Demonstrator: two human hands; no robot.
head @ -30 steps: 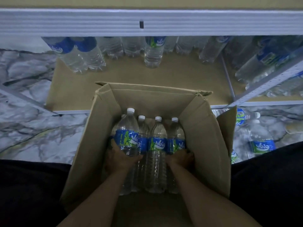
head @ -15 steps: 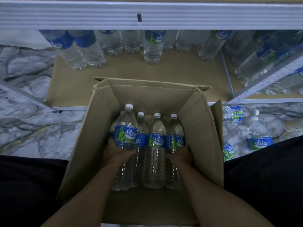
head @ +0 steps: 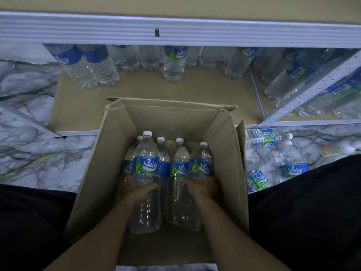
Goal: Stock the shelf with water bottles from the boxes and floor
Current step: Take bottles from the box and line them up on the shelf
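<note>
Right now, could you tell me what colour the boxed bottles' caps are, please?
The caps are white, head view.

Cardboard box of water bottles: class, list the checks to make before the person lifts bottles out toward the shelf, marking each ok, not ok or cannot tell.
1. Grip of the left hand on the left front bottle: ok.
2. Grip of the right hand on the rightmost bottle: ok.
3. Flaps of the box open, way up clear: ok.
4. Bare space on the lower shelf board in front of the standing bottles: ok.
5. Both held bottles' caps screwed tight: cannot tell.
6. Headroom under the upper rail for an upright bottle: cannot tell.
</note>
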